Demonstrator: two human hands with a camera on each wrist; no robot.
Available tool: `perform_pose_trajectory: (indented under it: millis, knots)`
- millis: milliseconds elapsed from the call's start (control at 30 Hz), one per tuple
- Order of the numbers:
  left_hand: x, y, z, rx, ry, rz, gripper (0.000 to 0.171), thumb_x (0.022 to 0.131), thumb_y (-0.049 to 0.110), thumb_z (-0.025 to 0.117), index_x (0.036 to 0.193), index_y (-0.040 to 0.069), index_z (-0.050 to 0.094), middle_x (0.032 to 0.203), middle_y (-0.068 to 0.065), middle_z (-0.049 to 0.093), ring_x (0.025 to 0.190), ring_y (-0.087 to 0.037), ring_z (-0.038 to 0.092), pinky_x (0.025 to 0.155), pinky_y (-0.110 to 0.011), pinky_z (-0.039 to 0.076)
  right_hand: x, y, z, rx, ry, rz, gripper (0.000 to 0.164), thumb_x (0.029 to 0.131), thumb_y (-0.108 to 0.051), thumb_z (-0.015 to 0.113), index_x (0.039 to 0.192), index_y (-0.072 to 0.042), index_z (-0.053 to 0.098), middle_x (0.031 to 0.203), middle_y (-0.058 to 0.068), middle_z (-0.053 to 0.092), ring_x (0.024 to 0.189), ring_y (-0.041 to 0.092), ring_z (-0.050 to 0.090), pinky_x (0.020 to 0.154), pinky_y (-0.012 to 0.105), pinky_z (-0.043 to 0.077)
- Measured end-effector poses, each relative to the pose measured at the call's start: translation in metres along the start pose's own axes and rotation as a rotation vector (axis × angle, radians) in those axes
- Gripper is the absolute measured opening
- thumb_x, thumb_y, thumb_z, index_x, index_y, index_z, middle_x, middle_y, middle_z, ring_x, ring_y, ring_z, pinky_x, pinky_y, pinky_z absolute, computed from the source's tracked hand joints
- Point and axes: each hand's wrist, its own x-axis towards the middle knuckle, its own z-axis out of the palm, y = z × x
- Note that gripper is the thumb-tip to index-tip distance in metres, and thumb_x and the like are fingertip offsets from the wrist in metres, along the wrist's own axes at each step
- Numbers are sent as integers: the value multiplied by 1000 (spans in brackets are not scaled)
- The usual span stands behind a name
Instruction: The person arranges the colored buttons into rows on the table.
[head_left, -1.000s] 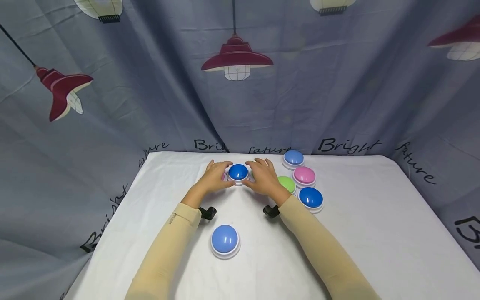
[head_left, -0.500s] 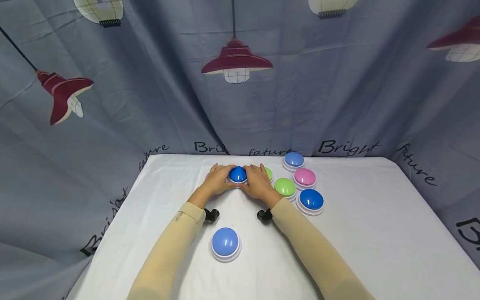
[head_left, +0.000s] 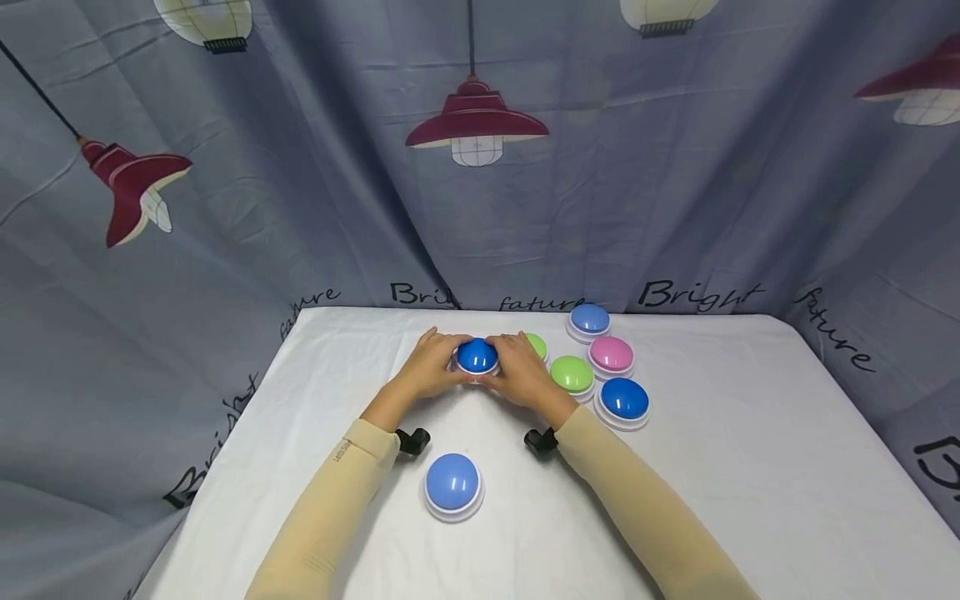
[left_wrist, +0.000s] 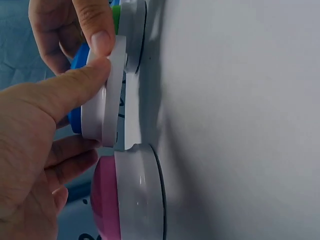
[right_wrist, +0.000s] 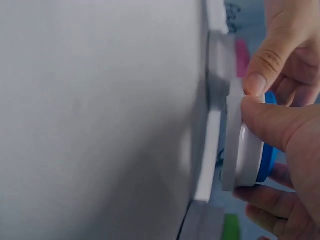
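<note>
Head view gives us a grey-blue curtain (head_left: pixel 315 183) behind a white table (head_left: pixel 765 467), with two tan sleeves (head_left: pixel 322 508) reaching over it. Our left hand (head_left: pixel 429 367) and right hand (head_left: pixel 525 372) clamp opposite sides of a dark blue button (head_left: pixel 477 356), thumbs close together on its white base, which the wrist views show raised off the table near its far edge. A pink button (left_wrist: pixel 105 197) stands beside our left hand; five other buttons (head_left: pixel 572 374) cluster right of our right hand; a light blue button (head_left: pixel 452 482) sits nearer us.
</note>
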Motion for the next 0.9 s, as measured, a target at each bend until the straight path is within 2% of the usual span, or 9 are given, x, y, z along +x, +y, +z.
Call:
perform_pose_trajectory:
  millis: [133,267,333,533,733,900]
  knots:
    - [-18,2,-7,-30,0,37,73,81,46,80,140,11,54,135,-4,60,129,-22,49,119,-40,12,-13,-13,-3,56,-7,-13,74,84,-42,78,139,-2,50,133,15,58,127,29,49,112,45,32]
    - [-36,0,-10,-44,21,101,71,78,46,82,135,9,59,128,-3,63,121,-20,53,112,-40,31,-26,-23,0,64,-3,-40,75,83,-45,79,138,-3,51,127,12,61,120,27,53,104,44,41]
    - [-44,1,-11,-36,17,108,71,77,47,83,134,10,59,126,-3,63,120,-19,53,108,-40,37,-33,-27,2,66,-9,-57,75,83,-47,78,138,-4,52,126,12,62,117,27,54,102,43,43]
    - [-65,10,-15,-81,8,92,71,73,51,84,129,14,62,123,-2,64,116,-18,57,100,-42,45,-50,-36,2,90,-34,-76,76,83,-48,78,139,-5,51,129,12,60,120,27,56,101,43,45]
    - [-81,10,-13,-167,-46,46,71,69,56,85,125,20,61,113,8,65,104,-8,60,94,-34,49,-62,-44,6,137,-92,-95,75,84,-46,77,140,-3,49,135,12,58,124,26,54,104,41,43]
    - [-87,4,-11,-218,-69,81,70,67,54,87,121,19,61,109,10,64,100,-6,60,92,-33,49,-68,-48,12,160,-116,-108,73,85,-44,77,139,-3,50,134,11,58,125,25,54,106,39,42]
